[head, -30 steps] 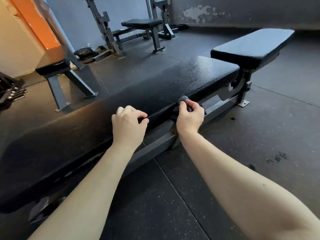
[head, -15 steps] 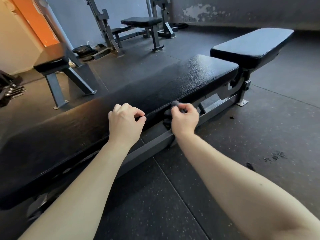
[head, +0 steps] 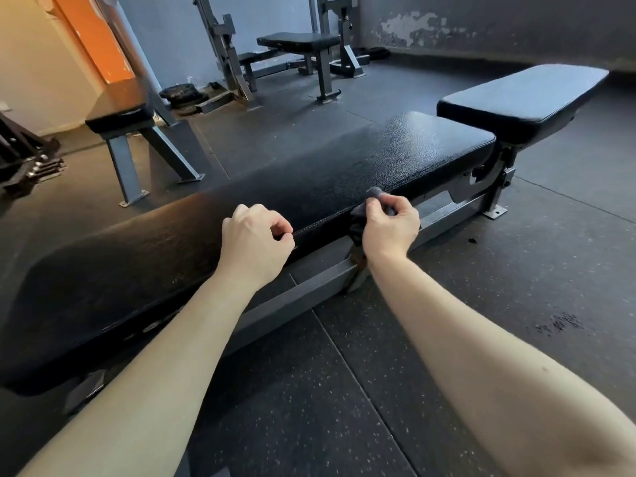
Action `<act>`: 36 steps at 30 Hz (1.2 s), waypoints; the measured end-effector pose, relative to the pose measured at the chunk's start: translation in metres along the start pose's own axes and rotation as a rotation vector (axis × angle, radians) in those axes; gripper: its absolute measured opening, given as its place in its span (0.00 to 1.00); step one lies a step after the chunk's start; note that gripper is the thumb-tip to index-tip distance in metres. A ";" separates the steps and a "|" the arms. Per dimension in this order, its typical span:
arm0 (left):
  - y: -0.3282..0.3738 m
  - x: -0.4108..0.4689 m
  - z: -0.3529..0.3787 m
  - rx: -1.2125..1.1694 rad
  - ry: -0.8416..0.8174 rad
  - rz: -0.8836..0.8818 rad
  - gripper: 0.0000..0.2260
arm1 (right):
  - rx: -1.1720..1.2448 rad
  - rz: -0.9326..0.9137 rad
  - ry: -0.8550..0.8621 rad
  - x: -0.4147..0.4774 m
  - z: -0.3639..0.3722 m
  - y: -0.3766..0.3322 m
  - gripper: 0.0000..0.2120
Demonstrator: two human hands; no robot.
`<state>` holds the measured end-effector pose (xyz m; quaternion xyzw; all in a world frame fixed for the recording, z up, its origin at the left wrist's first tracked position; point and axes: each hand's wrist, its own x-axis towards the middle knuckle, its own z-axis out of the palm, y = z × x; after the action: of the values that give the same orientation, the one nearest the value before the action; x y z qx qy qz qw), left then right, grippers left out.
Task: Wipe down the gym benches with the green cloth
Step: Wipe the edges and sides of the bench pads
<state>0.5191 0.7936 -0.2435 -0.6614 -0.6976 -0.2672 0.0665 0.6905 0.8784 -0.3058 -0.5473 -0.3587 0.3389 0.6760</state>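
Centre frame: the right hand point(head: 389, 228) grips the cloth point(head: 374, 193) against the near edge of the bench point(head: 309, 187) pad. The fist hides most of the cloth; the exposed bunch reads dark grey, true colour uncertain. Left hand point(head: 256, 242), just left of it, is curled closed on the pad edge, nothing visible inside. The bench's left end is lost in shadow.

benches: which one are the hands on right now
The long black bench nearest the camera: the left hand and the right hand, gripping the cloth, are at its front edge. The grey-legged bench and rack bench stand farther back.
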 end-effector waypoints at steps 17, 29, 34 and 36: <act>-0.026 -0.007 -0.020 -0.032 -0.073 -0.015 0.05 | -0.062 -0.088 -0.056 -0.026 0.012 0.000 0.04; -0.035 -0.015 -0.027 -0.047 -0.087 -0.014 0.04 | 0.002 0.018 -0.274 -0.084 0.018 0.003 0.05; -0.047 -0.021 -0.035 -0.026 -0.102 -0.022 0.06 | 0.069 0.106 -0.100 -0.074 0.021 0.001 0.04; -0.050 -0.024 -0.036 -0.025 -0.099 -0.023 0.06 | 0.028 0.107 -0.123 -0.097 0.030 0.006 0.04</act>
<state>0.4646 0.7565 -0.2374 -0.6665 -0.7043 -0.2435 0.0207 0.6149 0.8121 -0.3189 -0.5345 -0.3649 0.4126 0.6411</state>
